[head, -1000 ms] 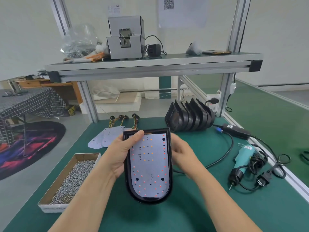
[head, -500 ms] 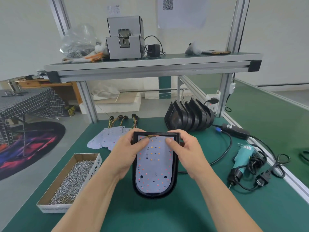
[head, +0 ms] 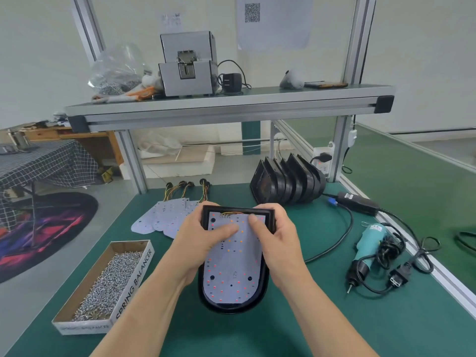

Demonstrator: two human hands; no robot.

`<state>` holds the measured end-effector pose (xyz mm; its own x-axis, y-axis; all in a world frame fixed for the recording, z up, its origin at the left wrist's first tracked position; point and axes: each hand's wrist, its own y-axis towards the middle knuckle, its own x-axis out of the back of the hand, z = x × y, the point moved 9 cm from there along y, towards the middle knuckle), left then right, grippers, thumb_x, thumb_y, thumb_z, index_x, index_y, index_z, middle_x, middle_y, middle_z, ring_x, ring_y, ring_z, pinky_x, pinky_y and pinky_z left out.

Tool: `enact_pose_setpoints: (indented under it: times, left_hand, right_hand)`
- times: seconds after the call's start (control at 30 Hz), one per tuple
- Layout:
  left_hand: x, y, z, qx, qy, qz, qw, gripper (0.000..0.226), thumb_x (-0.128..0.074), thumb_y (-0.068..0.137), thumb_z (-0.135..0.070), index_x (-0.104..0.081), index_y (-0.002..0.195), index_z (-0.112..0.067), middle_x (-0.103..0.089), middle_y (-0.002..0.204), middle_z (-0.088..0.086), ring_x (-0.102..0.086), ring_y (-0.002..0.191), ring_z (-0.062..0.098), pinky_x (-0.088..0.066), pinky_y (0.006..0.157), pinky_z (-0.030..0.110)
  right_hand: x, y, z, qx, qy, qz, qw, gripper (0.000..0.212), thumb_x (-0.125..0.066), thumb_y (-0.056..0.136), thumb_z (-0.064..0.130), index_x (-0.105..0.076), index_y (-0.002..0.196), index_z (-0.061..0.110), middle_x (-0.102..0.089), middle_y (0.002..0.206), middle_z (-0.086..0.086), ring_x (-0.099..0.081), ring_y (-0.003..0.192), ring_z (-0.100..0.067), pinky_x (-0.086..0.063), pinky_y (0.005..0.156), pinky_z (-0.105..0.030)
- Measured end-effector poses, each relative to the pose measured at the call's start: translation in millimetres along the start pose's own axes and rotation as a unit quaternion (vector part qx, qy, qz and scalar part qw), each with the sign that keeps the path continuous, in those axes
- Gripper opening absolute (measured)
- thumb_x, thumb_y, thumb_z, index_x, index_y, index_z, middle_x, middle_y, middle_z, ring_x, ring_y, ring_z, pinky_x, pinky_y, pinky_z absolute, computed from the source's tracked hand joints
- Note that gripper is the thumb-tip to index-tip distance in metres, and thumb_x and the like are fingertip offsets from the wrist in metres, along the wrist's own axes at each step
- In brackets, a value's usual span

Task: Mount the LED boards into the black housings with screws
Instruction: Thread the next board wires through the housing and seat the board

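- On green matting [head: 322, 320], left hand [head: 201, 244] and right hand [head: 279, 244] clasp a black D-shaped housing [head: 231, 308], thumbs pressing its white LED board [head: 231, 266].
- Screwing apparently remains; teal electric screwdriver [head: 368, 244] lies apart.

The cardboard box [head: 134, 276] reads "SPRING BALANCER" on its long side, the LED board [head: 231, 269] carries "12V" near its rounded end, and a paper sheet [head: 277, 27] on the wall shows a QR code (the white label on the electric screwdriver [head: 371, 240] is too small to read).
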<state>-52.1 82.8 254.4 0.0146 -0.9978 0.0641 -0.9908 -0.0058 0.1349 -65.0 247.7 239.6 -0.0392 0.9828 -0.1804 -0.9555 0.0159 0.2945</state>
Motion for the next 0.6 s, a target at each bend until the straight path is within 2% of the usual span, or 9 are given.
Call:
enact_pose_setpoints:
  times: [0.1, 0.2, 0.27, 0.33, 0.37, 0.4, 0.47, 0.53, 0.6]
  left_hand:
    - [-1, -2, 3, 0.049, -0.006, 0.023, 0.999, 0.039, -0.084, 0.076, -0.035, -0.067, 0.107, -0.018, -0.077, 0.102, 0.003, -0.074, 0.094, 0.022, -0.059, 0.070, 0.028]
    - [4, -5, 6, 0.081, -0.030, -0.010, 0.996, 0.038, -0.067, 0.084, -0.047, -0.069, 0.108, -0.018, -0.077, 0.105, 0.001, -0.074, 0.098, 0.021, -0.057, 0.081, 0.037]
    - [5, -8, 9, 0.100, -0.074, -0.011, 0.992, 0.046, -0.063, 0.084, -0.047, -0.069, 0.114, -0.013, -0.076, 0.110, 0.007, -0.072, 0.102, 0.025, -0.056, 0.088, 0.042]
    - [6, -10, 9, 0.115, -0.124, -0.011, 0.985, 0.049, -0.063, 0.084, -0.047, -0.071, 0.114, -0.010, -0.074, 0.113, 0.011, -0.072, 0.103, 0.028, -0.059, 0.082, 0.041]
    - [5, -11, 8, 0.122, -0.142, -0.011, 0.982, 0.047, -0.063, 0.083, -0.048, -0.073, 0.110, -0.011, -0.074, 0.112, 0.012, -0.073, 0.100, 0.028, -0.061, 0.075, 0.039]
    - [4, -12, 8, 0.130, -0.151, -0.013, 0.980, 0.046, -0.064, 0.081, -0.050, -0.076, 0.104, -0.011, -0.075, 0.110, 0.013, -0.074, 0.097, 0.029, -0.061, 0.070, 0.037]
    - [0, -14, 8, 0.143, -0.147, -0.010, 0.979, 0.047, -0.064, 0.079, -0.054, -0.078, 0.095, -0.012, -0.076, 0.106, 0.013, -0.075, 0.092, 0.028, -0.060, 0.064, 0.036]
    - [-5, -16, 8, 0.145, -0.144, -0.005, 0.979, 0.046, -0.065, 0.079, -0.055, -0.078, 0.095, -0.014, -0.076, 0.106, 0.013, -0.075, 0.092, 0.030, -0.060, 0.063, 0.037]
    - [-7, -18, 8, 0.131, -0.168, -0.013, 0.977, 0.052, -0.069, 0.078, -0.051, -0.072, 0.109, -0.010, -0.074, 0.110, 0.016, -0.073, 0.096, 0.034, -0.060, 0.067, 0.040]
  right_hand:
    - [-3, 0, -1, -0.027, 0.036, 0.023, 0.999, 0.013, -0.055, 0.102, 0.006, -0.065, 0.104, 0.014, -0.067, 0.095, -0.011, -0.058, 0.088, -0.020, -0.050, 0.089, -0.047]
    - [-7, 0, 0, -0.036, 0.025, 0.083, 0.996, 0.023, -0.055, 0.102, 0.006, -0.065, 0.116, 0.021, -0.071, 0.111, -0.010, -0.063, 0.098, -0.017, -0.053, 0.094, -0.042]
    - [-13, 0, 2, -0.072, 0.131, 0.144, 0.978, 0.030, -0.056, 0.100, 0.016, -0.062, 0.130, 0.021, -0.070, 0.124, -0.004, -0.063, 0.109, -0.019, -0.052, 0.099, -0.038]
    - [-18, -1, -2, -0.143, 0.250, 0.181, 0.940, 0.040, -0.050, 0.102, 0.027, -0.057, 0.140, 0.017, -0.062, 0.139, -0.010, -0.056, 0.116, -0.028, -0.041, 0.107, -0.050]
    - [-19, -3, -3, -0.163, 0.264, 0.191, 0.931, 0.041, -0.047, 0.102, 0.026, -0.058, 0.140, 0.014, -0.061, 0.140, -0.015, -0.054, 0.115, -0.031, -0.039, 0.107, -0.052]
    - [-21, -3, -5, -0.167, 0.241, 0.197, 0.935, 0.037, -0.048, 0.101, 0.020, -0.064, 0.132, 0.011, -0.063, 0.135, -0.018, -0.057, 0.111, -0.031, -0.044, 0.101, -0.048]
    - [-23, -5, -5, -0.121, 0.123, 0.212, 0.962, 0.028, -0.056, 0.090, 0.006, -0.077, 0.106, 0.015, -0.074, 0.108, -0.011, -0.065, 0.089, -0.023, -0.054, 0.079, -0.034]
    - [-26, -10, 3, -0.067, 0.007, 0.203, 0.977, 0.029, -0.056, 0.078, 0.005, -0.077, 0.081, 0.025, -0.073, 0.080, 0.010, -0.062, 0.068, -0.005, -0.050, 0.063, -0.019]
    - [-24, -9, 11, -0.025, -0.061, 0.167, 0.984, 0.033, -0.054, 0.073, 0.014, -0.069, 0.060, 0.041, -0.061, 0.060, 0.023, -0.053, 0.054, 0.006, -0.043, 0.056, -0.008]
